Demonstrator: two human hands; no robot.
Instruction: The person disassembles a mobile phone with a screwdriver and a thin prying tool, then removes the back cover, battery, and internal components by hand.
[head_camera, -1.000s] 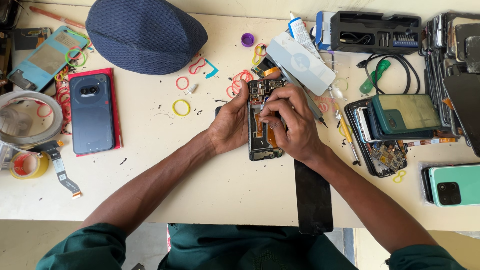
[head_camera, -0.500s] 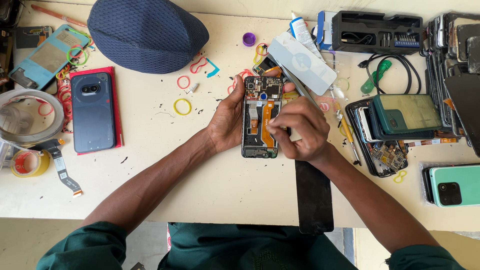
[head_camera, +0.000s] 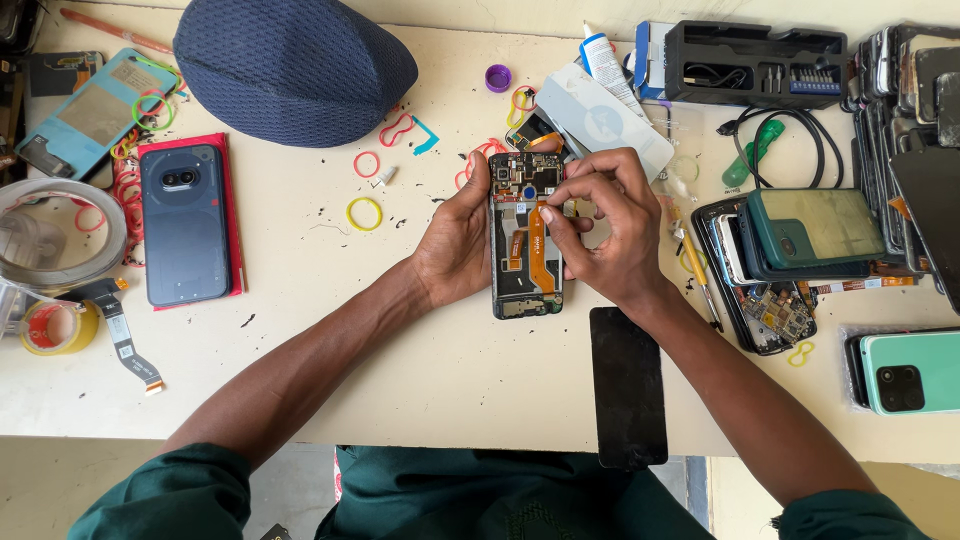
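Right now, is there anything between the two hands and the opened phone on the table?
Nothing visible is in the way. The left hand already grips the left edge of the opened phone, and the right hand rests over its right side, with fingertips touching the orange flex cable inside.

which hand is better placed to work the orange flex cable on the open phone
Right, likely. The right hand has fingertips pinched at the top of the flex cable, while the left hand grips the phone edge, steadying it.
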